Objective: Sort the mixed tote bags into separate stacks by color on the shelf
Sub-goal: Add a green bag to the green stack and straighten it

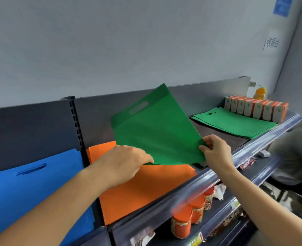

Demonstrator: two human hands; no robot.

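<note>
Blue bags (31, 183) are lying left of the left hand (125, 162), whose fingers are hiding under the green bag (157, 128) over the orange stack (146, 189), can't tell if they're gripping. The right hand (215, 151) is pinching its corner. Looks light and floppy, so grab both corners. Green stack (235, 125) is sitting further right.

Green tote bag (157, 128) aloft between left hand (123, 162) and right hand (215, 151), seemingly clear of orange stack (146, 189)
</note>
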